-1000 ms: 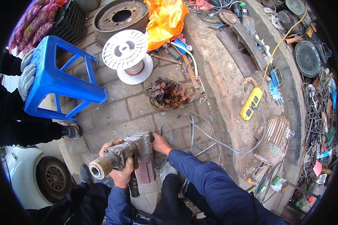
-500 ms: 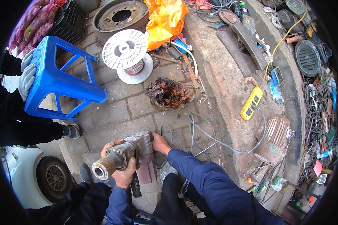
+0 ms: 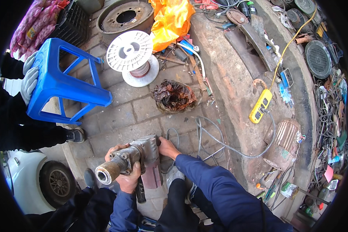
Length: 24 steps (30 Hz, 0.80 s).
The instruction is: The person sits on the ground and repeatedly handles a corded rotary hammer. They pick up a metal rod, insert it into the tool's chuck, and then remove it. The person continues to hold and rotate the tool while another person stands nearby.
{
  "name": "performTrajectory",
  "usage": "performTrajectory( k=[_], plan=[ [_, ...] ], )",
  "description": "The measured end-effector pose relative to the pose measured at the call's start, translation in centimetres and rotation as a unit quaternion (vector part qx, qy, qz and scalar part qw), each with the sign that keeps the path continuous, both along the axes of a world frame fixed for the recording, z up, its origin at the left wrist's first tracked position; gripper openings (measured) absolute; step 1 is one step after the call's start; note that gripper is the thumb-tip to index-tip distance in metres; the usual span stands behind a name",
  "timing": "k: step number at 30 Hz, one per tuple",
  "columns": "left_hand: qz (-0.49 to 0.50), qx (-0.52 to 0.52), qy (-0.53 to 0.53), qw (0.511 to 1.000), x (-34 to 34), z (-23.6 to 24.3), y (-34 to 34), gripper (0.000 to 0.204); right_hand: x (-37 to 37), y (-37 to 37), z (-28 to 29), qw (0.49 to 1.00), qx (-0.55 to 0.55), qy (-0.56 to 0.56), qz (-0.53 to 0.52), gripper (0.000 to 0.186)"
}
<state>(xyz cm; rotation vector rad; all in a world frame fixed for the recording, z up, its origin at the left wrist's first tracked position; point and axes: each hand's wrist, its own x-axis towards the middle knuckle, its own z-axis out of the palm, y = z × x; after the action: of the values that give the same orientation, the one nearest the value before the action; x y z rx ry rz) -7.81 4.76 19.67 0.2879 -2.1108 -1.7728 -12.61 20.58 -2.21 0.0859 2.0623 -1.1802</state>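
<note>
A worn electric demolition hammer (image 3: 147,149) with a grey metal housing and a dull reddish lower casing is held above the paving, its round open nose toward me and to the left. My left hand (image 3: 128,181) wraps round the metal barrel behind the nose, thumb on the near side and fingers on the far side. At the tool's rear, my right hand (image 3: 167,148) is closed on the back end; its fingertips are partly hidden. A black side handle (image 3: 140,193) hangs below the barrel. Beyond the tool lies a bag of dark brown grease (image 3: 174,96), its top open.
A person's gloved hand (image 3: 29,85) rests on a blue plastic stool (image 3: 54,83) at left. A white cable spool (image 3: 129,50) and rusty wheel rim (image 3: 123,17) stand farther off. A grey cable runs to a yellow socket strip (image 3: 261,106) near a rusty motor (image 3: 282,143).
</note>
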Motion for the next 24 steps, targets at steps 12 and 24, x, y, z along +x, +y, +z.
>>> performTrajectory(
  k=[12,24],
  plan=[
    [0.014,0.021,-0.004,1.0,-0.05,-0.03,0.22,0.085,-0.13,-0.07,0.32,1.0,-0.005,-0.02,-0.013,0.064],
    [0.008,-0.012,-0.007,1.0,0.17,-0.1,0.33,0.083,0.36,-0.45,-0.59,1.0,0.008,0.013,-0.017,0.056]
  ],
)
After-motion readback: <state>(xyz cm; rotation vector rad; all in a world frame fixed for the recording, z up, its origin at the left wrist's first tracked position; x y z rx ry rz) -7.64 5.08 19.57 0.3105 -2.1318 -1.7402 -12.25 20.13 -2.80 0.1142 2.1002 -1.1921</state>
